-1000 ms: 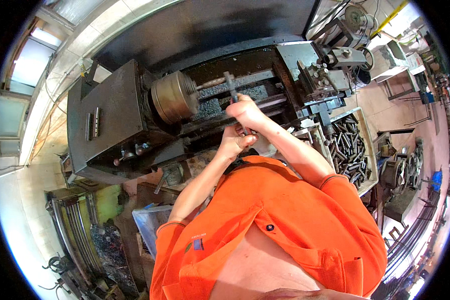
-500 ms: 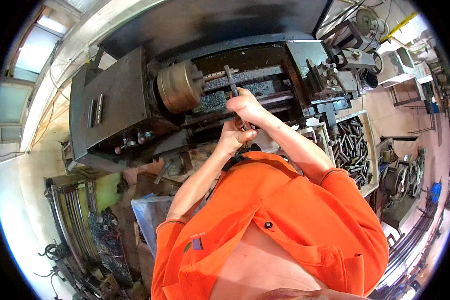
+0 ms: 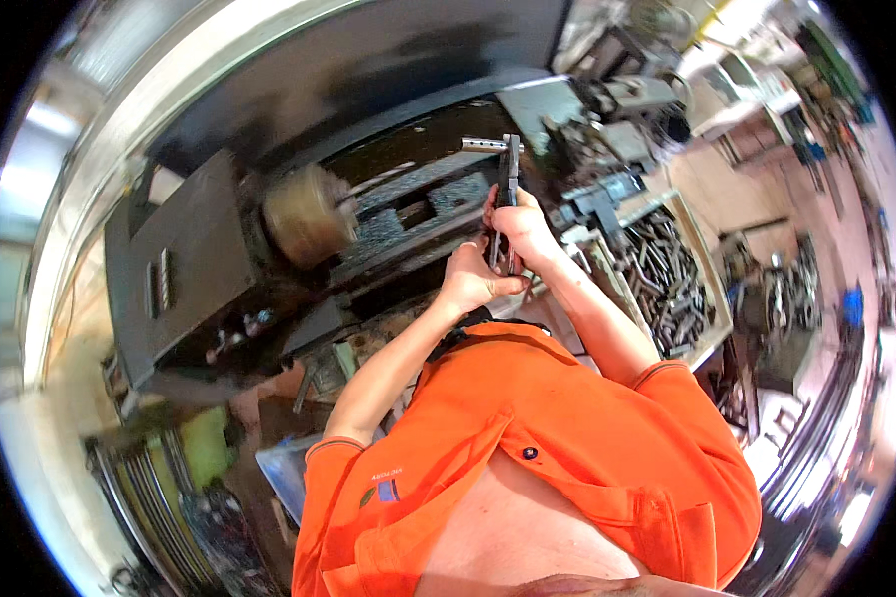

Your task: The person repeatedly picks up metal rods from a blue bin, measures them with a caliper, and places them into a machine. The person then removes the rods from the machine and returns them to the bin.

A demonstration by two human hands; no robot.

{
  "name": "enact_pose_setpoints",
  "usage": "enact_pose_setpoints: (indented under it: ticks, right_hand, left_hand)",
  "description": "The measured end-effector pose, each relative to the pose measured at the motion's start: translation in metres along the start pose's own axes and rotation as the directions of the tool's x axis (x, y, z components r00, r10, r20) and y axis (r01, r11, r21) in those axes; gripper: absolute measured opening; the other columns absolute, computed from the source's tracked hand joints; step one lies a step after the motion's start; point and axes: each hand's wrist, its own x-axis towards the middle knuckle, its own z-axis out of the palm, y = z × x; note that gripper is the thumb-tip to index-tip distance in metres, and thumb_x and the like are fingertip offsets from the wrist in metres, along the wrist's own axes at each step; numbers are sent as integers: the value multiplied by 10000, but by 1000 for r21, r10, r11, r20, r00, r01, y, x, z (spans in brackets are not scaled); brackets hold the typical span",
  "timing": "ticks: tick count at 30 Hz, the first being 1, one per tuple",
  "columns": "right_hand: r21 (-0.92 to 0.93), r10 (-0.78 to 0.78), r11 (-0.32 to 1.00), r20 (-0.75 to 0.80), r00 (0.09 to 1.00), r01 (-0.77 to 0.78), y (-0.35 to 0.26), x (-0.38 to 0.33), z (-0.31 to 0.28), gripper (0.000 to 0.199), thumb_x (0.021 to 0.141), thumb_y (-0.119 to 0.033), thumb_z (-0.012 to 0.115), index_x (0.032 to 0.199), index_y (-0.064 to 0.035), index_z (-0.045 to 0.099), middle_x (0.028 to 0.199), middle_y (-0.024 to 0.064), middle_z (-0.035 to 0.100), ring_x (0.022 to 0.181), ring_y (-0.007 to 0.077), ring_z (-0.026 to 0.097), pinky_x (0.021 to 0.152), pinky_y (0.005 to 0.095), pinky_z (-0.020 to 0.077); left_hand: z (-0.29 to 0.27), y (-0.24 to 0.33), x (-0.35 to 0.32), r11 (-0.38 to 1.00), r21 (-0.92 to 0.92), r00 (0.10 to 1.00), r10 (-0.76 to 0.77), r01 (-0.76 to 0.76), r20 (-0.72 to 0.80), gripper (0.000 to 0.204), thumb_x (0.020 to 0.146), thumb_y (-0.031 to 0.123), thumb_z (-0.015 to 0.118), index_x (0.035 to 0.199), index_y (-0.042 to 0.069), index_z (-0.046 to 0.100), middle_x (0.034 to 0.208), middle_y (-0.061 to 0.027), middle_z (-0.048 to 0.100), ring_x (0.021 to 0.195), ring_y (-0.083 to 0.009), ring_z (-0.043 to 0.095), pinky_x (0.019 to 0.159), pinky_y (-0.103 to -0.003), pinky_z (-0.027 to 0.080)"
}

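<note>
Both my hands are on a long, dark metal tool that looks like pliers, though I cannot be sure of its kind. My right hand wraps its middle. At the lower end, my left hand is closed around the handle parts, its fingers partly hidden. A short metal rod with a row of holes sticks out to the left from the tool's far end, over the lathe bed. The lathe's round chuck stands to the left, apart from the rod.
The headstock carries two short rods on top. To the right are the lathe carriage and a wooden crate full of short metal rods. Metal chips lie in the bed. A dark splash panel runs behind.
The tool and the holed rod have moved right, away from the chuck, which the rod's end was close to before. Both hands moved along with it, and the whole view has shifted.
</note>
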Motion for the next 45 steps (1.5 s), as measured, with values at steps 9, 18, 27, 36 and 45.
enact_pose_setpoints:
  ticks: [9,18,27,36,45]
  right_hand:
    - [163,47,986,-426,903,26,-8,-155,-80,461,645,-37,463,1104,-24,504,889,72,598,486,85,445,411,231,361]
    - [738,513,672,-404,757,-62,69,-232,-223,234,822,-121,322,939,29,457,986,267,570,386,33,283,333,178,267]
    - [551,419,833,-572,705,-48,36,-231,-418,335,893,-268,305,969,9,475,972,321,568,390,77,351,343,216,300]
    - [541,562,732,-135,816,-415,44,-203,-343,285,805,-193,367,956,6,504,1025,261,577,379,95,348,346,200,283]
    - [321,671,482,463,579,-815,115,-209,-189,406,828,-213,428,1126,60,464,915,118,606,420,29,286,382,167,261]
  left_hand:
    - [93,29,-27,763,599,916,-21,-245,401,794,461,461,782,1060,11,519,939,-198,609,865,-336,601,744,-407,480]
    - [148,7,-28,852,442,791,-54,-282,609,503,709,272,695,1097,-10,543,761,-154,627,645,-170,630,579,-305,478]
    - [139,-61,-60,864,493,921,-271,104,280,376,776,133,652,1059,-90,542,633,-55,554,569,-95,497,494,-264,407]
    - [118,-70,-97,865,395,940,-340,310,7,280,754,144,636,917,-76,581,697,-88,576,615,-109,490,575,-278,431]
    - [39,-69,-303,754,267,758,-431,601,-489,440,729,297,639,988,-52,573,859,-201,625,780,-261,612,695,-355,479]
